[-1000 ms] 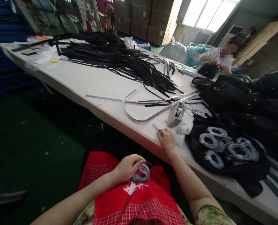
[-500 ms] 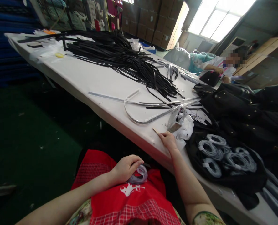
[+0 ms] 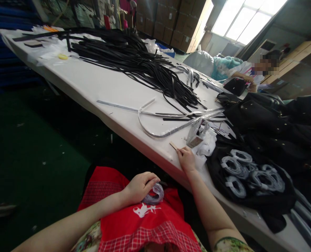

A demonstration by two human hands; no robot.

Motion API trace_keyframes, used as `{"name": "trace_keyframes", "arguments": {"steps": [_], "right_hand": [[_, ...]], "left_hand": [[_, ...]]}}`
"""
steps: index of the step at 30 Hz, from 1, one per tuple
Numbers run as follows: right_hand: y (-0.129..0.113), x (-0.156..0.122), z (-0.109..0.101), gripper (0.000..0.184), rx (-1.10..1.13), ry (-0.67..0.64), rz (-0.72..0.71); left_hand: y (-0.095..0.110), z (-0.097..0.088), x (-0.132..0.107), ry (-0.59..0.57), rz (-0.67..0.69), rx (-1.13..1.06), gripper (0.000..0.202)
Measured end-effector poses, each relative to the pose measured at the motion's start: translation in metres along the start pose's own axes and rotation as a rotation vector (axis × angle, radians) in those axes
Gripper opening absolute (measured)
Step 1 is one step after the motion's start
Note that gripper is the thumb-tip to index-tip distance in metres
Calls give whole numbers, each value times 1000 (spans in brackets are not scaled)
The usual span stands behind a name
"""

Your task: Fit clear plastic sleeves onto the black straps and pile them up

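Coil [image 3: 160, 193] is resting on your red apron [image 3: 129, 225]; your left hand [image 3: 141, 186] is curling over it, grip mostly closed on its upper side. Your right hand [image 3: 186, 158] is pinching a thin strip [image 3: 172, 144] between fingertips at the desk's [image 3: 106, 87] near edge, beside a white bundle [image 3: 208, 145]. More coils [image 3: 235, 187] are lying farther right.

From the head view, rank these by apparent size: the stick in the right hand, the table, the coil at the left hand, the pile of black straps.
1. Table
2. Pile of black straps
3. Coil, partly covered
4. Stick, partly gripped
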State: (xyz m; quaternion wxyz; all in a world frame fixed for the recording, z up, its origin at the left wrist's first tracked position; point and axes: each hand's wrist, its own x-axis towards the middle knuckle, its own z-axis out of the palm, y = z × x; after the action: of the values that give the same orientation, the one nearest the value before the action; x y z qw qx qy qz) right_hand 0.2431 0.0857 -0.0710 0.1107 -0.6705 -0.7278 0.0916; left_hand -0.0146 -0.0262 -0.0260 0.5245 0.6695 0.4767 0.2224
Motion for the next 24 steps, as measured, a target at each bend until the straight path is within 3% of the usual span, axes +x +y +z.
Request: {"name": "trace_keyframes", "arguments": {"steps": [10, 15, 17, 21, 23, 24], "right_hand": [[-6, 13, -6, 27, -138, -96, -65], [-2, 36, -18, 20, -134, -108, -15], [-4, 40, -31, 28, -133, -67, 40], [-30, 11, -69, 42, -31, 141, 56], [-51, -17, -89, 39, 92, 59, -80], [-62, -32, -99, 37, 159, -75, -172]], "left_hand": [[4, -1, -1, 11, -15, -44, 37], [-1, 1, -1, -4, -92, -247, 35], [-6, 2, 1, -14, -150, -345, 35], [-19, 5, 6, 19, -239, -468, 34], [-25, 8, 8, 41, -266, -545, 36], [-27, 9, 9, 46, -279, -585, 37]]}}
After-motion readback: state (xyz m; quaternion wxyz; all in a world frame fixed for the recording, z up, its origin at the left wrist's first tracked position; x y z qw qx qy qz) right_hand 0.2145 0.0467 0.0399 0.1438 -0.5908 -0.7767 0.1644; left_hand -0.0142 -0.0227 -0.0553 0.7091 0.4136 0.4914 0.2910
